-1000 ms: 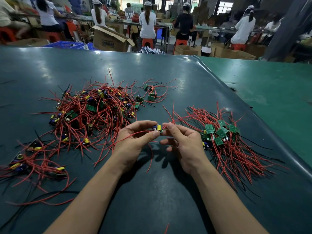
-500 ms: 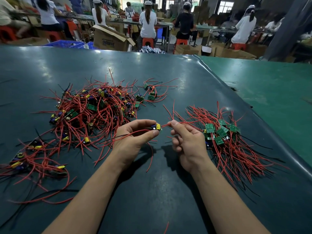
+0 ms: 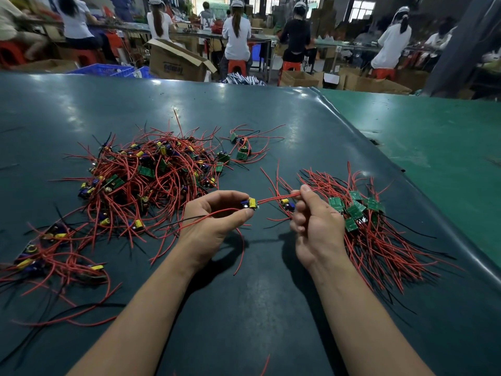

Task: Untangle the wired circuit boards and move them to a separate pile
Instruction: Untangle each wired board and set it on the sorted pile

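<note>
Board [image 3: 252,204] pinched in my left hand [image 3: 214,221]; right hand [image 3: 315,222] fingers clamped on its red wire [image 3: 276,198] (taut between them) above the worktop [image 3: 244,308].

A small wired circuit board [image 3: 251,204] hangs between a tangled red-wire pile [image 3: 151,180] and a sorted pile [image 3: 368,223].

Cardboard box [image 3: 177,62] beyond the table: dark printed word, upside down, not clearly legible.

Tangled pile [image 3: 151,180] buries its lower boards; frame crops leftmost cluster [image 3: 40,264].
</note>
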A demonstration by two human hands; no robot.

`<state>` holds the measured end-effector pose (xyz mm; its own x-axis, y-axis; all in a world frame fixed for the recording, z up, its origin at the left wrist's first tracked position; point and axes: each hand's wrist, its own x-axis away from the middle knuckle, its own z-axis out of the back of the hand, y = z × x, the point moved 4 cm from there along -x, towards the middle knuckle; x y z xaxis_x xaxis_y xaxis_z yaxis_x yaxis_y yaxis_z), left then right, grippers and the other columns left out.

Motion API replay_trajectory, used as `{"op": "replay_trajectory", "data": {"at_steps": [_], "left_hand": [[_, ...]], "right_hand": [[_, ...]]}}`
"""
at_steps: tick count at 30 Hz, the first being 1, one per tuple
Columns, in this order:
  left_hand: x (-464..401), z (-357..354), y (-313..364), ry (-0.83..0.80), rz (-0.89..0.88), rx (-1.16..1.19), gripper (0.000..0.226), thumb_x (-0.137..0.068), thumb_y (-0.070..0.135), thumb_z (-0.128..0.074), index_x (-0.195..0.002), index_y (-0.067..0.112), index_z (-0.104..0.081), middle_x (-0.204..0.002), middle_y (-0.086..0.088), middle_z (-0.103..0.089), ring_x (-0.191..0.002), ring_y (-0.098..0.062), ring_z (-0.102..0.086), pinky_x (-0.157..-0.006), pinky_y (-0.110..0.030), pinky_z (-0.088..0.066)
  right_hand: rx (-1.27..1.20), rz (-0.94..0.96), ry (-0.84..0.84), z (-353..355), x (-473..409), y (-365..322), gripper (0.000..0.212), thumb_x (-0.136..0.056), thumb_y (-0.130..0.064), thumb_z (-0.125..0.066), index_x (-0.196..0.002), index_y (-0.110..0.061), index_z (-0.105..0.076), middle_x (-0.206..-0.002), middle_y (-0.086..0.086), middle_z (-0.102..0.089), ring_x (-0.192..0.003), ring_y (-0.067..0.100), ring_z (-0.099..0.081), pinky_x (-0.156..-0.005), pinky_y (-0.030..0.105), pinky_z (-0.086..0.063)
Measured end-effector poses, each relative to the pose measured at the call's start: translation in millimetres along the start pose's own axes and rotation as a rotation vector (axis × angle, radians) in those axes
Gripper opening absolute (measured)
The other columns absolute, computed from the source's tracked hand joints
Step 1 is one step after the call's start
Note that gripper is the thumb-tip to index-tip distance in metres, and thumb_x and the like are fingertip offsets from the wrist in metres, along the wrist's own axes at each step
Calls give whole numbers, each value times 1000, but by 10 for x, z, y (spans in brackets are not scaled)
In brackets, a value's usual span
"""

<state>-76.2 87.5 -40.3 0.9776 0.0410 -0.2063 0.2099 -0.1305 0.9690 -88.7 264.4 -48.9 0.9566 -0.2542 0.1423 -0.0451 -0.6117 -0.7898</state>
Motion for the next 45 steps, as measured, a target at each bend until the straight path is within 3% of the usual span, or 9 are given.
{"op": "replay_trajectory", "data": {"at_steps": [4, 9, 16, 22, 25, 29, 32, 38, 45], "left_hand": [[0, 15, 30, -1, -3, -5, 25, -73, -11, -75, -88, 8, -72, -76, 4, -75, -71, -4, -68, -66, -13, -51], [-6, 60, 53, 62, -16, -7, 24, -74, -12, -73, -89, 7, -72, -75, 4, -74, -70, -4, -67, -67, -14, -52], [19, 15, 46, -6, -16, -21, 27, -71, -12, -75, -86, 10, -73, -75, 3, -75, -67, -3, -67, -65, -13, -51], [-62, 177, 3, 159, -18, 131, 27, -74, -13, -71, -82, 12, -72, -76, 3, -73, -73, -10, -66, -75, -21, -52], [-99, 240, -24, 204, -8, 267, 22, -65, 0, -79, -79, 16, -77, -82, -2, -73, -81, -18, -66, -83, -27, -54], [-83, 124, -67, 114, 9, 274, 26, -60, 3, -83, -81, 17, -78, -84, -4, -75, -78, -17, -68, -75, -26, -56], [-26, 27, -78, -1, 22, 233, 29, -51, 11, -89, -75, 17, -73, -85, -10, -74, -78, -22, -69, -76, -31, -58], [2, -26, -66, -36, 58, 278, 33, -53, 20, -83, -83, 12, -73, -82, -12, -75, -70, -19, -70, -70, -25, -58], [3, -65, -89, -13, 84, 277, 22, -75, 13, -65, -95, 7, -72, -82, -8, -75, -71, -14, -70, -68, -22, -57]], "right_hand": [[-52, -94, -78, -34, 11, 14, 28, -96, -16, -56, -70, -10, -59, -47, -6, -44, -33, 1, -31, -29, 13, -21], [30, 133, 111, 98, -16, -132, 23, -94, -13, -63, -71, -8, -65, -48, -6, -53, -35, 2, -38, -32, 14, -25], [-142, 8, 177, 128, -19, -122, 31, -97, -14, -54, -66, -10, -52, -45, -8, -38, -30, 3, -28, -29, 14, -18], [-98, 201, 286, 250, -23, -283, 20, -95, -12, -62, -75, -9, -64, -56, -3, -55, -36, 2, -40, -33, 15, -27], [27, 248, 190, 193, 11, -296, 22, -96, -16, -60, -76, -11, -64, -55, -4, -54, -36, 5, -41, -34, 14, -28], [405, 49, -184, -88, 178, 15, 18, -93, -23, -64, -88, -6, -68, -58, -2, -60, -36, 8, -46, -33, 16, -34], [382, -66, -371, -200, 280, 149, 26, -85, -27, -67, -100, -5, -67, -67, 1, -66, -40, 12, -52, -34, 18, -39], [319, -21, -321, -192, 272, 119, 6, -90, -8, -63, -90, -4, -68, -69, 7, -71, -49, 12, -59, -39, 18, -43], [307, 11, -343, -210, 276, 168, 11, -89, -9, -65, -99, -8, -68, -78, 6, -72, -58, 14, -64, -44, 21, -48]]}}
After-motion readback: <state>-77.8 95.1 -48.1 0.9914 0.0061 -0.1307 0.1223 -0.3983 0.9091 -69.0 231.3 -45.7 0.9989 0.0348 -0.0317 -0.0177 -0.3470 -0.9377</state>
